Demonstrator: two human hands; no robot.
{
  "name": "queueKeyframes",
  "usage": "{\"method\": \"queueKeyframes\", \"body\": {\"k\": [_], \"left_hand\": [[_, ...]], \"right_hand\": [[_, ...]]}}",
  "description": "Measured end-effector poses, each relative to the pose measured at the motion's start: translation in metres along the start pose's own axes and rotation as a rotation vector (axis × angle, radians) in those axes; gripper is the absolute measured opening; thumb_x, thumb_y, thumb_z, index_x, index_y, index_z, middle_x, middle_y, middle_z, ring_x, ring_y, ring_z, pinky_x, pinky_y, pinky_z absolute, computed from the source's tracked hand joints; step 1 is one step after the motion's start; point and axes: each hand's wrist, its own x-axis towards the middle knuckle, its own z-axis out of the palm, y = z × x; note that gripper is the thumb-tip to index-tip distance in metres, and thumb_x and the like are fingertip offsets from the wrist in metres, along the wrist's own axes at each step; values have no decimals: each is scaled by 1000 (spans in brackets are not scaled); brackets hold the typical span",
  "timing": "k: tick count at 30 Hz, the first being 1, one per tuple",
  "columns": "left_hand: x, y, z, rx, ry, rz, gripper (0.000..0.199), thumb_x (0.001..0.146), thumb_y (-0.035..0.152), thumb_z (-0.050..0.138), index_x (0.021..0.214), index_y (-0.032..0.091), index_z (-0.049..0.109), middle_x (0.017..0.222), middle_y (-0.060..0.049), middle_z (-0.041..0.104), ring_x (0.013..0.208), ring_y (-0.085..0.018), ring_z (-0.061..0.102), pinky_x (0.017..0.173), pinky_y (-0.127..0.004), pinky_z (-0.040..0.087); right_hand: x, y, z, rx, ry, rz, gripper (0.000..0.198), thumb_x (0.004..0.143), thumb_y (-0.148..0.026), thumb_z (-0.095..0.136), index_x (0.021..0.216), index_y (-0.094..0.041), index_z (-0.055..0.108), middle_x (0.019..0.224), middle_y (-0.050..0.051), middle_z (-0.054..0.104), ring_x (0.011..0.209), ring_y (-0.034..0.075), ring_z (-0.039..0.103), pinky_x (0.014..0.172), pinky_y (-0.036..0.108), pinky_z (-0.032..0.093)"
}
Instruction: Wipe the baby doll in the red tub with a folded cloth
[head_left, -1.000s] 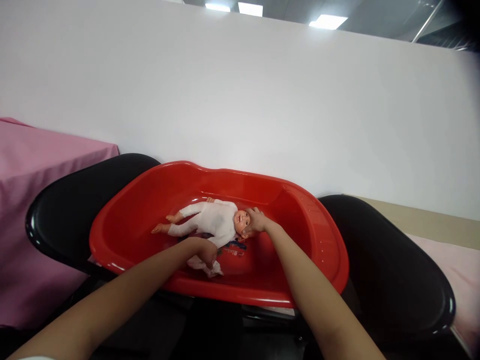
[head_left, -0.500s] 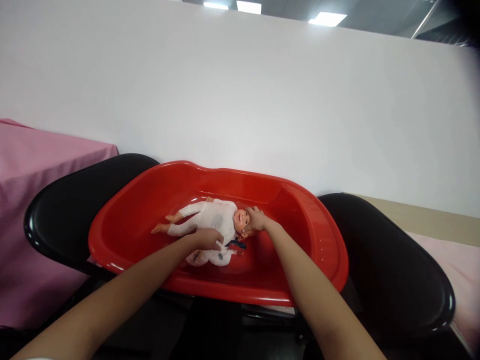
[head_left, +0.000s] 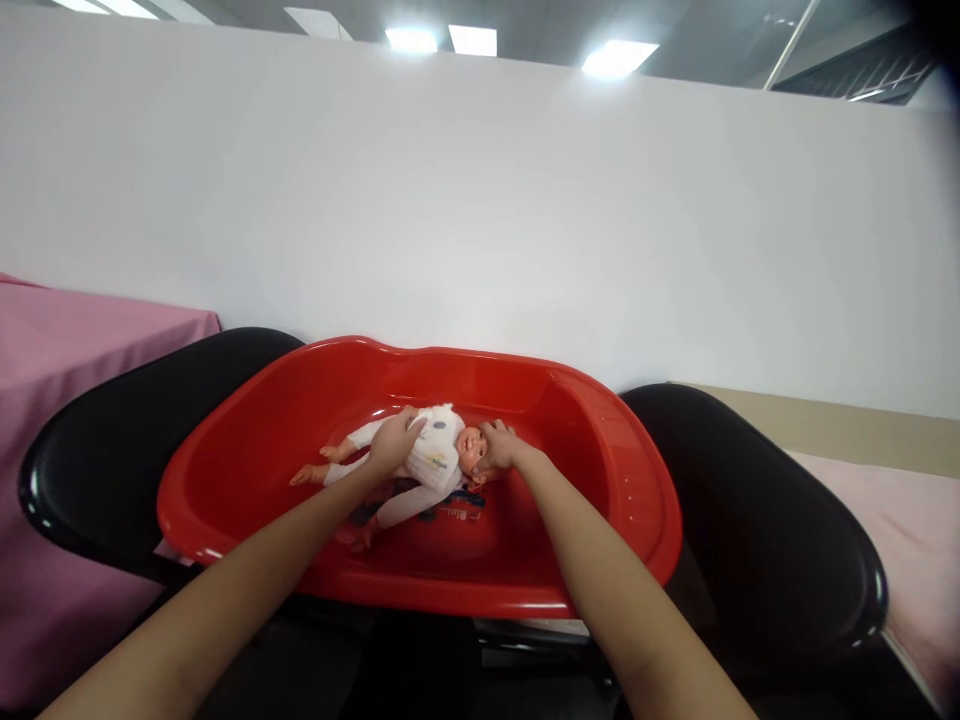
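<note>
Now pressing a white cloth on the doll, left hand having shifted from beside it; right hand cupping its head, wiping underway inside the tub.

Red tub open from above; nothing overhangs it. Inside, the doll lies across the middle of the floor, with the left hand on its body and the right hand at its head. Bare tub floor shows left of the doll's feet and right of its head. White wall stands close behind the tub's far rim. Black chairs flank the tub on both sides.
</note>
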Motion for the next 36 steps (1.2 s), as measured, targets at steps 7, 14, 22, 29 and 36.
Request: {"method": "queueKeyframes", "body": {"k": [7, 14, 22, 29, 36], "left_hand": [[58, 16, 54, 2, -80, 192, 39, 88, 25, 46, 125, 16, 55, 123, -10, 64, 114, -19, 59, 99, -32, 44], [94, 4, 112, 277, -463, 390, 39, 81, 13, 48, 115, 19, 66, 134, -8, 59, 131, -21, 46, 111, -33, 33], [113, -46, 80, 383, -255, 237, 41, 88, 35, 46, 123, 15, 58, 128, -15, 51, 115, -31, 50, 98, -47, 42], [111, -71, 52, 324, -32, 115, 41, 91, 15, 31, 114, 9, 63, 117, -16, 56, 110, -29, 48, 100, -43, 40], [105, 18, 96, -226, -199, 415, 33, 89, 27, 38, 104, 17, 65, 114, -7, 61, 112, -18, 55, 105, -32, 40]], "right_hand": [[2, 1, 2, 2, -1, 2, 93, 46, -51, 85, 126, -27, 46, 131, 11, 39, 122, 40, 40, 92, 45, 44], [-3, -5, 0, 10, -9, 57, 89, 51, -52, 82, 127, -25, 44, 135, 12, 37, 126, 43, 37, 92, 48, 44], [-4, -8, -3, 12, -15, 42, 91, 52, -53, 82, 129, -25, 43, 134, 12, 37, 125, 41, 37, 95, 47, 43], [-2, -10, -4, 26, -38, 44, 95, 51, -52, 83, 132, -26, 41, 136, 12, 36, 128, 41, 34, 96, 47, 43], [-5, -10, -6, 21, -31, 26, 96, 52, -52, 83, 132, -27, 39, 138, 13, 34, 128, 42, 35, 94, 49, 44]]}}
